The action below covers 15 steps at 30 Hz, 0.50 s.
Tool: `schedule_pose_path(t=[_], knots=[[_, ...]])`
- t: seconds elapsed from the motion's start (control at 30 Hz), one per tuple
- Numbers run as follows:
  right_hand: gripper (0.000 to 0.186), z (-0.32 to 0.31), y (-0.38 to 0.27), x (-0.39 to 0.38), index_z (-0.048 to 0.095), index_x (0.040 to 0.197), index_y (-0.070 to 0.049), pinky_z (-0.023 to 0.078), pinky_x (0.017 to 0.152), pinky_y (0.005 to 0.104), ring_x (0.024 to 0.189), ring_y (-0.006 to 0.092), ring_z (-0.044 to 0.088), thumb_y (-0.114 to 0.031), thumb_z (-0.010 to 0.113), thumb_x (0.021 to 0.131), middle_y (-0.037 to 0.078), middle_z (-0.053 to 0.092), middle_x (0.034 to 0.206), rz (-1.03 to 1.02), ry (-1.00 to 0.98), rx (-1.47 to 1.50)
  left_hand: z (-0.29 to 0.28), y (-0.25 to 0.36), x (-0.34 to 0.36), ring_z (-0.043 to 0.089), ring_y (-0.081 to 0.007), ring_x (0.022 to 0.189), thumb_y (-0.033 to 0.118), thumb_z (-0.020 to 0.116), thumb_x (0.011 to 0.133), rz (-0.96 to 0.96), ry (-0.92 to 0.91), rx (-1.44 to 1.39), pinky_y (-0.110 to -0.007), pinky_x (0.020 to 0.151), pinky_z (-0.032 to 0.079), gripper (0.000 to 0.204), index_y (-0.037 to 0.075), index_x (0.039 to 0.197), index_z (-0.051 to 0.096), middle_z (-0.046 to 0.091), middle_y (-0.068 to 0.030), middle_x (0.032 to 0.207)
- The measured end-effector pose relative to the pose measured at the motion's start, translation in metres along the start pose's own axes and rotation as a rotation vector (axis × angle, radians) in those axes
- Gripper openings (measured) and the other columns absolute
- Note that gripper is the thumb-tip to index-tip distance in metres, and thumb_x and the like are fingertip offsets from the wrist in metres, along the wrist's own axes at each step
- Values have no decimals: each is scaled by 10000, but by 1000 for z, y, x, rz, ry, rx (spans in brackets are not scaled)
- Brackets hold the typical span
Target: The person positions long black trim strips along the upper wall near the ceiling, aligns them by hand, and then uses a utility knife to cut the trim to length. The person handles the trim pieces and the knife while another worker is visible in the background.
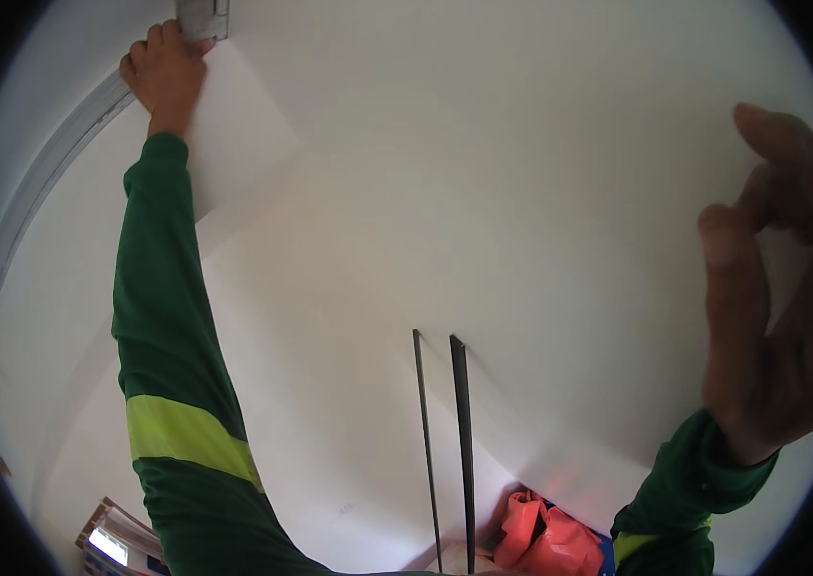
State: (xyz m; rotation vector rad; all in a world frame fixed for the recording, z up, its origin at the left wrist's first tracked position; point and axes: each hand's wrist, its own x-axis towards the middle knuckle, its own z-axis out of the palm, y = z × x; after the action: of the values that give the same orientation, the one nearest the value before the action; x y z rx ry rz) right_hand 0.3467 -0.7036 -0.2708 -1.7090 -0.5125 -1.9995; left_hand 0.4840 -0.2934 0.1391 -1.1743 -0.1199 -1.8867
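- Two green sleeves (167, 278) with lime bands rise before a pale wall (541, 221), the left arm stretched long toward the wall's upper left corner, the right bent at the lower right

- Left hand (167, 72), back to the viewer and fingers bent, reaches the end of a grey strip (56, 149) just below one grey box (201, 19); whether the fingers are clamped on the strip or merely rest there cannot be told

- Right hand (762, 379), raised close to the viewer at the wall's right side and dim, curls its digits, the two nearest tips apart with a gap between them

- One strip, bent by the lens, runs down the wall's left edge from the left hand

- Two slim dark rods (464, 442), one thicker, stand side by side, apart, near the wall's bottom edge

- One red bag-like bundle (550, 542) lies right of the rods, a blue item (606, 554) behind it; its contents are hidden

- One brown-edged boxlike object (119, 542), partly cut off, shows a bright patch at lower left
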Motion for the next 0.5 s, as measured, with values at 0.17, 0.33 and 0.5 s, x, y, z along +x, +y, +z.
schedule_pose_path(t=[0.17,0.33,0.5], knots=[[362,-6,-1,0,683,1284,44,458,805,328,765,152,567,-91,700,949,83,646,900,9,-31,-13,1,-2,-2,597,-264,1132,448,828,884,38,22,-12,-526,1101,377,483,146,1228,673,662,6,1149],[372,-10,1,3,676,1287,57,450,812,342,755,152,565,-109,685,955,76,628,840,7,-73,-39,-6,-10,1,649,-266,1051,423,862,847,124,49,-49,-482,1026,459,483,142,1201,691,691,-18,1073],[384,-14,4,4,669,1291,72,442,816,355,741,153,562,-126,670,961,68,608,783,-3,-105,-82,-12,-32,35,732,-321,1070,362,895,801,181,-357,-177,-450,909,557,543,113,1246,707,767,-88,1132]])
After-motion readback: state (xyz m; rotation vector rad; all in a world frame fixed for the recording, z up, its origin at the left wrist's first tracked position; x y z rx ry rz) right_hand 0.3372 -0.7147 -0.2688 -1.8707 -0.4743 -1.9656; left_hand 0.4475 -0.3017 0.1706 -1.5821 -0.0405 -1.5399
